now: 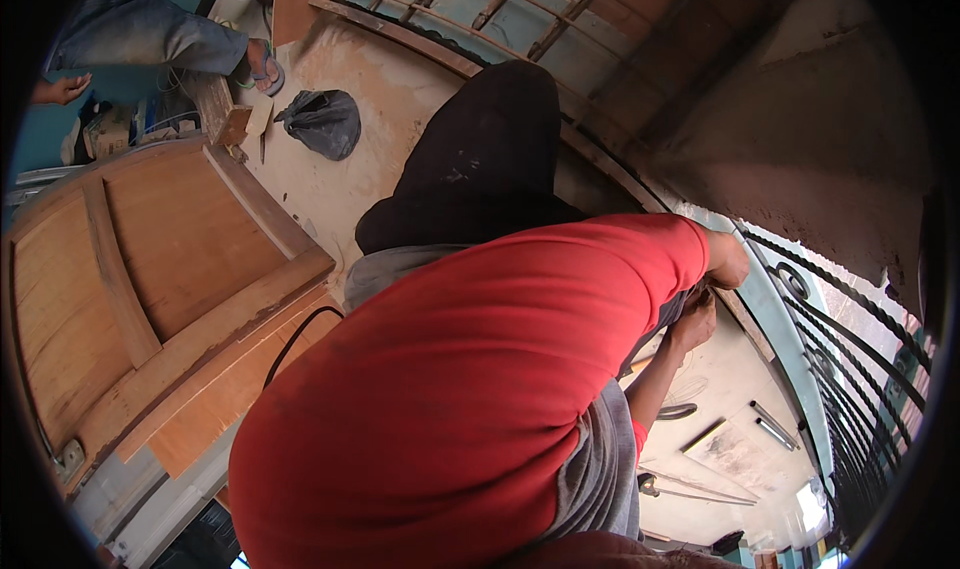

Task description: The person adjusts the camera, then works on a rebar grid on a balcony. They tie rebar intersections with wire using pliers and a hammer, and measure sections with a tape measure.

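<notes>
near the lower edge, a long red sleeve of the person at work spans the middle, with a loose grey cloth garment below it on the right. from there the bare right forearm runs up to the right hand, its fingers curled inward; the left hand bends down just beyond it, close by. their fingertips are hidden, so i cannot tell whether either is clamped on anything. just right of both is the nearest thing, a curved pale blue strip edging a row of black twisted metal bars. on the pale floor right of the forearm lie a black looped coil, a dark straight bar and slim metal rods. on the left stands a brown framed wooden panel, a thin black cable near it. farther, past the person's black-trousered knee, sit a knotted black plastic bag and, far left, another person's sandalled foot and open hand. a rusty metal grid is at the far edge.
</notes>
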A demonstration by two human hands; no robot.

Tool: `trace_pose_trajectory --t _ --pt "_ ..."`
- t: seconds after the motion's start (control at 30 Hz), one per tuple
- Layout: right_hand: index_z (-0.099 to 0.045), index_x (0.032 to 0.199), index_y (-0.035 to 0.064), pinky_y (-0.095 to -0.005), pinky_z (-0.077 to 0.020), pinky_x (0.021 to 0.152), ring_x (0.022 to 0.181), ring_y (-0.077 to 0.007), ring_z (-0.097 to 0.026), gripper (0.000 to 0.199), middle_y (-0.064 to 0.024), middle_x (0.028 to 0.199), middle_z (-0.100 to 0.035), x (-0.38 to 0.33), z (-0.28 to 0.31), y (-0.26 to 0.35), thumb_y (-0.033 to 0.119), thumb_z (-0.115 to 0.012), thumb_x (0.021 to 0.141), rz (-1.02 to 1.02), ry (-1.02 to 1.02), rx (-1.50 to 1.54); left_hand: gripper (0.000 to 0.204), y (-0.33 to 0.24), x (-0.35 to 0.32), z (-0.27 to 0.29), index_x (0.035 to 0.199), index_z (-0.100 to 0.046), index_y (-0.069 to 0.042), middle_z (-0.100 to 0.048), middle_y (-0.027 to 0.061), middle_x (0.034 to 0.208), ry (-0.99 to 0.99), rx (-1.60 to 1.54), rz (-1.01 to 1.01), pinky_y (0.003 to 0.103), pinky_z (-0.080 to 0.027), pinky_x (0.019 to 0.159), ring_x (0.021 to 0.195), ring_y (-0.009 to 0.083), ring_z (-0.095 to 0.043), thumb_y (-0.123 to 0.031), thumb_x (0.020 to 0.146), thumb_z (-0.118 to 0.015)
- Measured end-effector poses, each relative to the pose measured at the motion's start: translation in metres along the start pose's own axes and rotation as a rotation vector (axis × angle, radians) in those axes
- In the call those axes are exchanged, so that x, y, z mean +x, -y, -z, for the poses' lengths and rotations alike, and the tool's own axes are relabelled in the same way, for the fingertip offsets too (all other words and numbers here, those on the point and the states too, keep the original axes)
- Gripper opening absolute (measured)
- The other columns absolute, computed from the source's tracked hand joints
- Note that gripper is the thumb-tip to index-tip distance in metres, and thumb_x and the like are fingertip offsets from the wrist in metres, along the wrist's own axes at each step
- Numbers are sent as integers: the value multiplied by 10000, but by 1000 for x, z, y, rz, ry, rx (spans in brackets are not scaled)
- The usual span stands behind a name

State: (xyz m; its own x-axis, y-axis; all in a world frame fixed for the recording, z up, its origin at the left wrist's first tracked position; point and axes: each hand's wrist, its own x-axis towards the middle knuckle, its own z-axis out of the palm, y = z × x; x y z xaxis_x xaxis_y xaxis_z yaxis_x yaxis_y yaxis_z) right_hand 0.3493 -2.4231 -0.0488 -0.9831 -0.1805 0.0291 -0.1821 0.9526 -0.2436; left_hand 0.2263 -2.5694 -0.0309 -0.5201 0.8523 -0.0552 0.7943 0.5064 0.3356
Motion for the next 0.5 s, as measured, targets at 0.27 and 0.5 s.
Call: trace_pose_trajectory --t 0.27,0.5 --pt "-640 1054 66 -232 -473 666 729 -87 -556 190 12 847 -611 6 -20 -34 241 -567 1058 -860 472 2106 215 4 -6 5 819 -805 -92 -760 113 847 -28 -57 -22 467 -575 669 816 312 -723 -129 607 -802" --pt "-634 1043 75 -264 -462 649 709 -97 -546 241 6 827 -607 8 -6 -15 298 -545 1056 -683 436 1565 194 1 -9 -2 821 -808 -104 -765 111 871 -74 -37 62 457 -589 711 859 310 -731 -172 639 -790"
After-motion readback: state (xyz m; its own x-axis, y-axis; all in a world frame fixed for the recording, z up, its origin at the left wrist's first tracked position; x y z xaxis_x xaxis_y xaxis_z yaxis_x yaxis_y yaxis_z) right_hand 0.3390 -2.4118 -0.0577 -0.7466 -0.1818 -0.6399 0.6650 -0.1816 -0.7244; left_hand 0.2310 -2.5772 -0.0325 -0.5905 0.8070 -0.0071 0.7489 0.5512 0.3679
